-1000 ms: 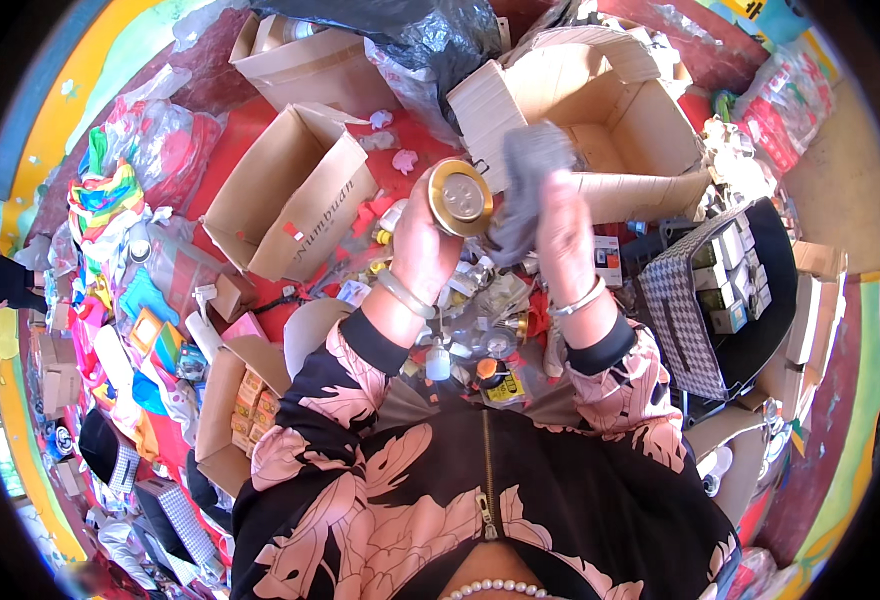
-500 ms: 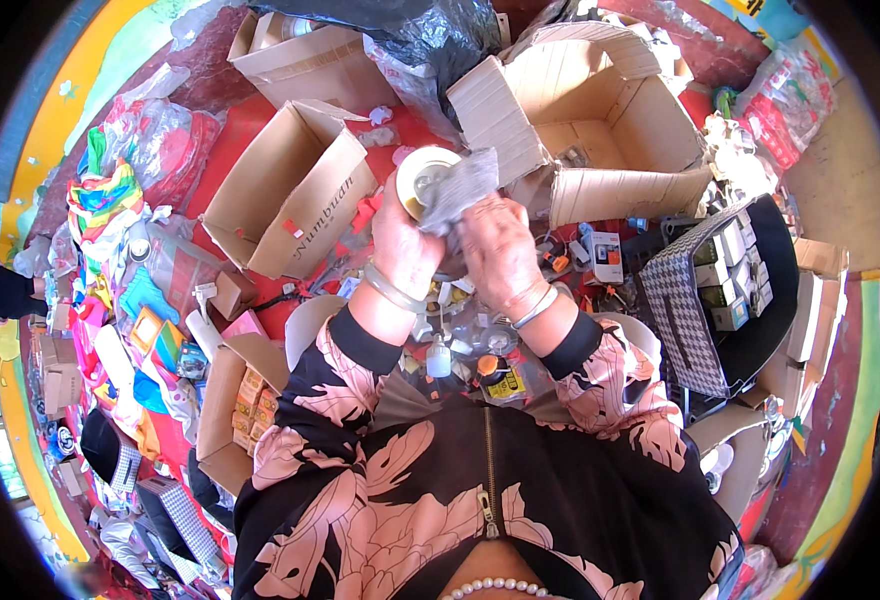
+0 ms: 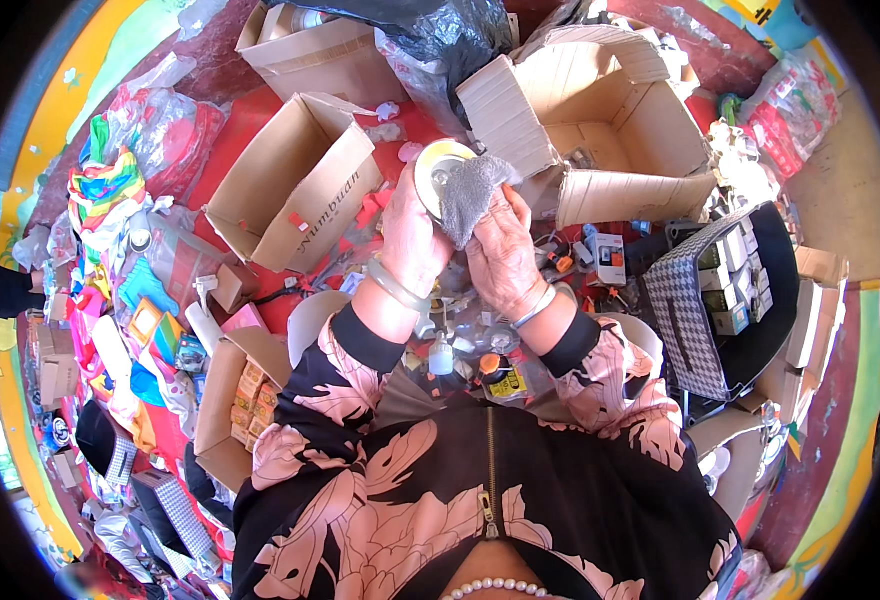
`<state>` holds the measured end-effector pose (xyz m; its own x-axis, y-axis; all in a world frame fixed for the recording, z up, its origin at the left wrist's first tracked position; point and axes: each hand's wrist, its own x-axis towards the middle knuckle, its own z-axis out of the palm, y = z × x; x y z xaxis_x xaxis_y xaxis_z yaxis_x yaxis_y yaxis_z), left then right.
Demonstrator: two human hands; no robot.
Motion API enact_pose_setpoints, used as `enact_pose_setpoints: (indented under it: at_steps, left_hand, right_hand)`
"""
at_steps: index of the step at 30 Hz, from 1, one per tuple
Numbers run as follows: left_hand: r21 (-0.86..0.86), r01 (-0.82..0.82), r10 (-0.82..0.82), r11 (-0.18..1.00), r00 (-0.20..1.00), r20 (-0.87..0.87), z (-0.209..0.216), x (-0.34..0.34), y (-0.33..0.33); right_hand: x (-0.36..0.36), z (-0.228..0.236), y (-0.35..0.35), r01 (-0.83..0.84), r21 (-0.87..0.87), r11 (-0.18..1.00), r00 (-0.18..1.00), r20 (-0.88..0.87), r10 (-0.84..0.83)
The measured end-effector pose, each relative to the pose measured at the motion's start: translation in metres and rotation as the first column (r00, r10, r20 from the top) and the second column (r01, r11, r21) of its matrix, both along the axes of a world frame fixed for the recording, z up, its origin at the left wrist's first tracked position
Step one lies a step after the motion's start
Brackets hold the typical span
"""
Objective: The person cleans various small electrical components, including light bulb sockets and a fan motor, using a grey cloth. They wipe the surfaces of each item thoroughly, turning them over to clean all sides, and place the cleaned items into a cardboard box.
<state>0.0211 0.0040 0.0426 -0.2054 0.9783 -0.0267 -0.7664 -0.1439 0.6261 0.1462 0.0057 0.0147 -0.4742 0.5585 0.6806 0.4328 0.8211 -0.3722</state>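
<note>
My left hand [image 3: 407,240] is wrapped round a round, cup-like thing [image 3: 430,163] with a cream rim and a shiny silver inside; its exact kind does not show. In my right hand [image 3: 503,258] a crumpled grey cloth [image 3: 474,190] is bunched between the fingers. The cloth lies against the round thing's right side and hides part of its opening. Both hands are raised in front of me, close together. Below them lies a jumble of small things, among them a small bottle [image 3: 441,357] with a pale blue body.
An open cardboard box [image 3: 335,215] stands ahead on the left, a larger one [image 3: 640,195] ahead on the right. A checked bin [image 3: 680,310] of small boxes is at the right. Left, a carton [image 3: 222,405] holds orange packets, beside heaped colourful goods [image 3: 150,340].
The grey cloth has moved down and to the right and now drapes over the round thing's side. The round thing has shifted slightly right and up. Both hands keep their hold.
</note>
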Motion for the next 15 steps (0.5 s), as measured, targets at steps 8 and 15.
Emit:
enact_pose_setpoints:
  at_steps: [8,15]
  left_hand:
    - [-0.034,0.330,-0.324,0.943,0.939,0.116,0.000,0.000,0.003]
    - [0.098,0.230,-0.140,0.968,0.825,-0.548,0.003,-0.004,0.004]
  right_hand:
    - [0.027,0.021,0.024,-0.037,-0.243,0.969,0.988,-0.154,-0.001]
    - [0.039,0.025,0.031,-0.803,-0.501,0.321,0.379,-0.847,-0.374]
